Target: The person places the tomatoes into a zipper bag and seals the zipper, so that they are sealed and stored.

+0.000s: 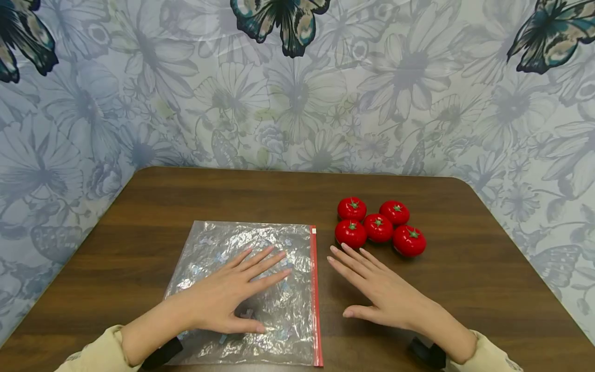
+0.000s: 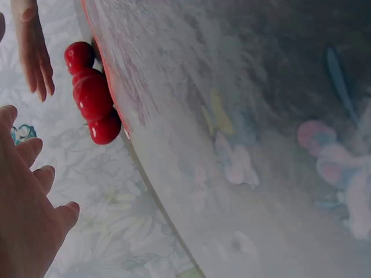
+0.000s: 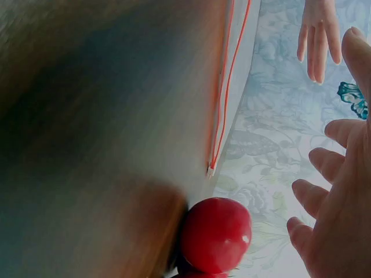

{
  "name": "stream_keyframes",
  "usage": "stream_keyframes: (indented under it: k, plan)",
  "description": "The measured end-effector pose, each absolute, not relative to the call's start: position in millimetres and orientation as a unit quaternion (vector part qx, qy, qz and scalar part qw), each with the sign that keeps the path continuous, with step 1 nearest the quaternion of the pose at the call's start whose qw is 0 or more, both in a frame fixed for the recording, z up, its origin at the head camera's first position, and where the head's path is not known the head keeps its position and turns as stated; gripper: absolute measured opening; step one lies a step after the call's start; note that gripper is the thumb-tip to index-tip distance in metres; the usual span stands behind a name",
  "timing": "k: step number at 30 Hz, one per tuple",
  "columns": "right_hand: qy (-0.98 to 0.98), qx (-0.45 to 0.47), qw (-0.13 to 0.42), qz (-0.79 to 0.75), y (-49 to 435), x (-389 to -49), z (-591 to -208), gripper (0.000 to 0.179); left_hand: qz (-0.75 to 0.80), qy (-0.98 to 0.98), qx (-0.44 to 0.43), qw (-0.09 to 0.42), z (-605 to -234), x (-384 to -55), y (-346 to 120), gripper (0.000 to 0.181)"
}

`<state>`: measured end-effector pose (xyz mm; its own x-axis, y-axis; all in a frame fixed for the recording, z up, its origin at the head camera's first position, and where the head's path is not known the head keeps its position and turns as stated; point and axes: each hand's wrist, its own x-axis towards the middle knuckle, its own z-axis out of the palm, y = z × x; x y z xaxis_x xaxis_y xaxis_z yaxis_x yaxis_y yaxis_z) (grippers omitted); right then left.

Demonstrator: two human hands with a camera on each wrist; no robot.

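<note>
A clear plastic zip bag point(image 1: 279, 240) with a red zip edge on its right side lies flat on the table. Over it my left hand point(image 1: 234, 294) is spread, palm down, fingers straight and holding nothing. In the left wrist view that hand point(image 2: 29, 202) shows at the left edge, above the bag point(image 2: 191, 150). My right hand point(image 1: 386, 294) is also spread, right of the bag, with its fingertips close to several shiny red tomatoes point(image 1: 378, 228). One tomato point(image 3: 215, 234) appears large in the right wrist view, left of the right hand point(image 3: 342, 191).
The brown wooden table point(image 1: 223, 194) has rounded back corners. Behind it hangs pale floral fabric point(image 1: 297, 113) with dark teal butterflies point(image 1: 290, 26). A black wrist strap point(image 1: 162, 354) is on the left wrist and another strap point(image 1: 426, 354) on the right.
</note>
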<state>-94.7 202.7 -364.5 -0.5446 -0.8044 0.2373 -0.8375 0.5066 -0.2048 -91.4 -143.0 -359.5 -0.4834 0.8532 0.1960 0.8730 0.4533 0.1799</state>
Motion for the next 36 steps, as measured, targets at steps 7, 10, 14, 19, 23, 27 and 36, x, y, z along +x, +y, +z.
stream_keyframes:
  k: [7, 10, 14, 19, 23, 27, 36]
  plan:
    - [-0.872, 0.463, 0.031, 0.153, 201, -96, -370, 0.089, -0.141, -0.856, -0.498, -0.001, -369, -93, -144, 0.102]
    - [-0.873, 0.462, 0.027, 0.153, 200, -96, -373, 0.087, -0.146, -0.856, -0.495, -0.027, -373, -93, -143, 0.107]
    - [-0.874, 0.460, 0.018, 0.156, 199, -96, -377, 0.085, -0.145, -0.858, -0.491, -0.045, -378, -94, -143, 0.104]
    - [-0.874, 0.461, 0.006, 0.156, 198, -97, -380, 0.081, -0.140, -0.865, -0.478, -0.060, -379, -93, -142, 0.096]
    - [-0.871, 0.467, -0.008, 0.153, 196, -99, -382, 0.076, -0.143, -0.863, -0.479, -0.071, -379, -93, -144, 0.091]
    - [-0.866, 0.481, -0.023, 0.137, 194, -101, -384, 0.070, -0.140, -0.857, -0.492, -0.070, -379, -94, -146, 0.091]
    - [-0.861, 0.484, -0.084, 0.134, 188, -102, -385, 0.066, -0.116, -0.852, -0.499, -0.109, -375, -97, -148, 0.099]
